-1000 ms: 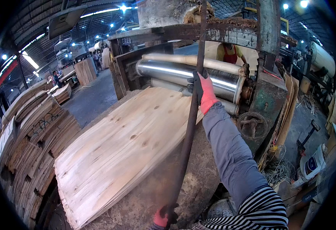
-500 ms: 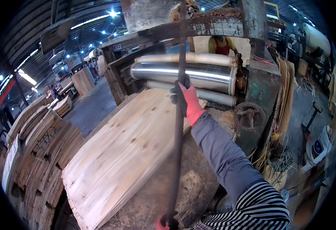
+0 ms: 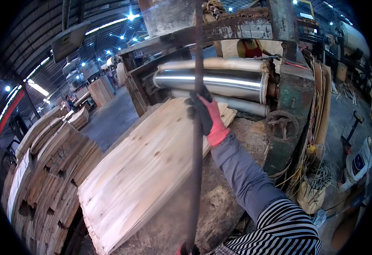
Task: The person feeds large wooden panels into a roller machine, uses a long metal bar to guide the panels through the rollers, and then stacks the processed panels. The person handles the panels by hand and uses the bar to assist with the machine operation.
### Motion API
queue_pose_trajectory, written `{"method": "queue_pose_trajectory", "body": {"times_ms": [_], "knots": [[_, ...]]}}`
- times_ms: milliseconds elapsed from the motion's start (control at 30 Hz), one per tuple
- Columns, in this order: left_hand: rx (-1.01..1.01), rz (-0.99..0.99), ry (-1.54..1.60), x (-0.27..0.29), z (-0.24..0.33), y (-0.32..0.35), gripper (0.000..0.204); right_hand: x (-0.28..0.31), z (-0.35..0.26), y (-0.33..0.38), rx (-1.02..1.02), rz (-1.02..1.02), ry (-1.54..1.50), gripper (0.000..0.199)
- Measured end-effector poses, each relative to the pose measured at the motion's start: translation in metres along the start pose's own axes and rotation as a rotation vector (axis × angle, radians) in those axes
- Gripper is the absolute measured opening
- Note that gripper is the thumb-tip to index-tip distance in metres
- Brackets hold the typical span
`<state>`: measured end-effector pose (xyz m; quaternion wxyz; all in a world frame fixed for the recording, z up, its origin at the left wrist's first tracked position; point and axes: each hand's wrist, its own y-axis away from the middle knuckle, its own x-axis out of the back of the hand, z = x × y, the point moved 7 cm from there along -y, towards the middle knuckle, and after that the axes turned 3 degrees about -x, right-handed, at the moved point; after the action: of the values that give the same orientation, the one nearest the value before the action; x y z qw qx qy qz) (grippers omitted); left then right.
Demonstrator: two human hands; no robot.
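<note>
Wood veneer sheets (image 3: 152, 170), steel rollers (image 3: 211, 80), factory hall.

Rod (image 3: 196, 144): long, dark, rusty metal bar — near upright, running from the frame's top centre to the bottom centre.
Grip: red-and-black gloved right hand (image 3: 206, 117) wrapped around its middle — left hand (image 3: 187, 249) at its lower end.
</note>
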<state>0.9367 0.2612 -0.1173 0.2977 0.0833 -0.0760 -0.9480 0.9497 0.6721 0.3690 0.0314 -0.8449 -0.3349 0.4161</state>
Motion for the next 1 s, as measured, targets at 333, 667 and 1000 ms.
{"method": "queue_pose_trajectory", "body": {"times_ms": [333,667,1000], "knots": [[-0.08,0.119,-0.138,-0.055,0.205,-0.009,0.029,0.03,-0.042,-0.065,0.008,-0.123,0.071,0.035],[-0.487,0.328,-0.731,-0.07,0.202,-0.025,0.035,0.039,-0.029,-0.084,-0.101,0.022,-0.076,0.019],[-0.663,0.568,-0.876,-0.088,0.286,-0.011,0.036,0.038,-0.005,-0.104,-0.094,0.029,-0.123,0.018]]}}
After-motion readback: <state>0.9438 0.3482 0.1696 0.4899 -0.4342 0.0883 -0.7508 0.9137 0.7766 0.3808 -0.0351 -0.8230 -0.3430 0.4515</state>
